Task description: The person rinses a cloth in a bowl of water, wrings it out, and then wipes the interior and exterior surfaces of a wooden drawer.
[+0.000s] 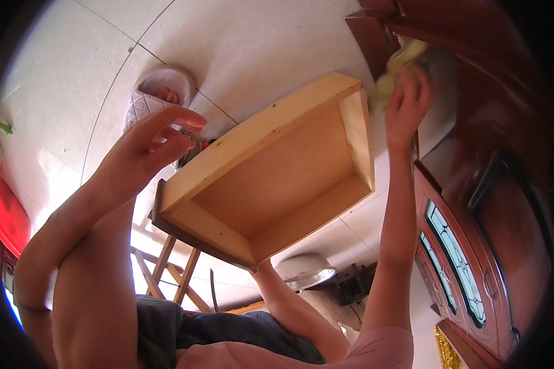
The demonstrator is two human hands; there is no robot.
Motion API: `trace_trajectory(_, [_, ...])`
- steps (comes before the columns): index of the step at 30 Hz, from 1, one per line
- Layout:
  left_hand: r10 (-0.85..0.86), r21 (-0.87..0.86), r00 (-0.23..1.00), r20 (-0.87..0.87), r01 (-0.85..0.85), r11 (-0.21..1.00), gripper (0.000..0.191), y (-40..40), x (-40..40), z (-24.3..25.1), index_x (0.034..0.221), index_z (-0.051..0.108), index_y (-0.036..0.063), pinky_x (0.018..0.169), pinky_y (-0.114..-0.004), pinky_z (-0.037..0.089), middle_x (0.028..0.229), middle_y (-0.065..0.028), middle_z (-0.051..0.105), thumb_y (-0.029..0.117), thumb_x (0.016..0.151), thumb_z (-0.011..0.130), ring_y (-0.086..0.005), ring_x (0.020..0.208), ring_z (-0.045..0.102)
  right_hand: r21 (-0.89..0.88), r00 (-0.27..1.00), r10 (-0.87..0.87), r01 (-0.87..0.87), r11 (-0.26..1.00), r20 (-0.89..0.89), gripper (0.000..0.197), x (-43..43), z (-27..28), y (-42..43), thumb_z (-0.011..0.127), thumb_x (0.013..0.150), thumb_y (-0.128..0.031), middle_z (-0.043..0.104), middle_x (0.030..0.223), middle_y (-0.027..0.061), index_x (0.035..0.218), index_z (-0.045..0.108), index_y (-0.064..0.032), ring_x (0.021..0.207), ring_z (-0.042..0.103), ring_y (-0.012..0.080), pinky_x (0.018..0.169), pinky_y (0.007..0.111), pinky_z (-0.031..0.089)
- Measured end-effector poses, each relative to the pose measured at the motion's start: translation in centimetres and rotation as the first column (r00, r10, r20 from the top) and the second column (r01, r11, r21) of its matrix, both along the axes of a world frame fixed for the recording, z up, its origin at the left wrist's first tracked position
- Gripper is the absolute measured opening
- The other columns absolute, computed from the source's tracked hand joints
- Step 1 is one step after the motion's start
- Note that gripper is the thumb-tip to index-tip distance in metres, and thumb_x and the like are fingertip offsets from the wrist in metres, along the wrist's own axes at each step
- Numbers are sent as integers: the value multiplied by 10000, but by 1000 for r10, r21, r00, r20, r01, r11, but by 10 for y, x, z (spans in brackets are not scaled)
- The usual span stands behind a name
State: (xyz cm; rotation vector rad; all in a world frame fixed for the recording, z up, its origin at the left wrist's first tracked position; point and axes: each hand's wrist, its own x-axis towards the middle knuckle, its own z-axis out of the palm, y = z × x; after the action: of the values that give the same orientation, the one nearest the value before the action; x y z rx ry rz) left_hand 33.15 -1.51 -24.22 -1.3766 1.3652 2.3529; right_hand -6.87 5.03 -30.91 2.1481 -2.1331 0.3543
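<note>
My right hand (410,99) grips a crumpled yellow-green cloth (384,87), blurred, against the dark red wooden cabinet (484,106), at the edge of an opening. Raised over my left leg, my left hand (152,138) has its fingers loosely curled, with a gap between thumb and fingers and nothing visible in it. Between my hands a pale wooden drawer (277,170) with a dark front panel stands tilted above the tiled floor, its open side facing me. Neither hand touches it. My right leg (286,300) passes behind its lower corner.
A slipper (150,104) on my foot rests on the tiles (258,41). Below the drawer are a metal basin (304,270) and a folding wooden frame (175,272). Cabinet doors with patterned glass (457,263) stand at right, a red plastic object (8,217) at far left.
</note>
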Motion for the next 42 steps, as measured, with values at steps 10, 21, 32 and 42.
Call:
trace_trajectory(10, [-414, -158, 901, 132, 431, 888, 379, 7, -4, 12, 1178, 480, 57, 915, -363, 390, 1160, -116, 528, 219, 843, 552, -240, 1099, 490, 496, 854, -490, 354, 793, 175, 261, -3, 84, 259, 430, 797, -5, 549, 1017, 170, 1017, 570, -28, 968, 494, 337, 877, 411, 385])
trace_trajectory(21, [-712, -389, 679, 181, 714, 582, 768, 53, -2, -67, 1374, 196, 25, 943, -399, 361, 1271, -274, 399, 371, 798, 567, -364, 1102, 467, 270, 629, -638, 585, 764, 444, 295, 109, 122, 240, 484, 786, 42, 537, 971, 149, 1061, 559, -35, 929, 525, 299, 803, 354, 440])
trace_trajectory(32, [-698, -269, 697, 165, 713, 648, 749, 51, -19, -45, 1378, 197, 120, 775, -336, 473, 1169, -166, 529, 222, 763, 612, -257, 877, 599, -226, 972, -202, 171, 959, -123, 204, 62, -3, -38, 551, 804, -164, 464, 1080, 34, 991, 598, -99, 980, 447, 234, 747, 379, 429])
trace_trajectory(42, [-701, -208, 696, 156, 717, 666, 725, 52, -16, -47, 1389, 165, 140, 650, -323, 520, 1209, -123, 452, 142, 806, 595, -242, 1009, 545, -70, 930, -340, 333, 940, -141, 388, 46, -15, -13, 516, 795, -148, 461, 1144, 42, 1182, 521, -124, 1045, 446, 237, 821, 390, 436])
